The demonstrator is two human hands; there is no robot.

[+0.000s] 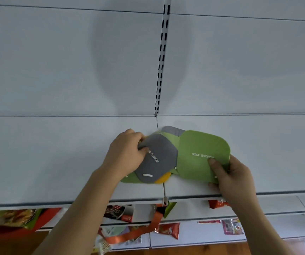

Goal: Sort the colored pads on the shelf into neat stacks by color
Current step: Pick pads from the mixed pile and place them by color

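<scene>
Both hands work at a loose pile of colored pads lying on the white shelf (56, 162), across the seam between two shelf panels. The left hand (127, 153) grips the upper-left edge of a gray pad (159, 159), fingers curled over the edge and thumb pressed on its top face beside the white "REMOVE ODOR" lettering; this gray pad lies tilted on top of the pile and carries a white slot near its lower end. Under it lies a green pad (129, 180), visible at the lower left and along the upper edge, and a yellow pad (163, 178) shows just below the gray pad's lower right corner. A second gray pad (172, 130) protrudes at the rear of the pile. The right hand (229, 173) holds a separate green pad (201, 155) by its lower right corner, thumb on the top face next to the printed text, fingers wrapped beneath. This green pad overlaps the right side of the pile. Below the shelf, lower shelves hold snack packets (168, 230), and an orange strap (140, 232) hangs in front.
</scene>
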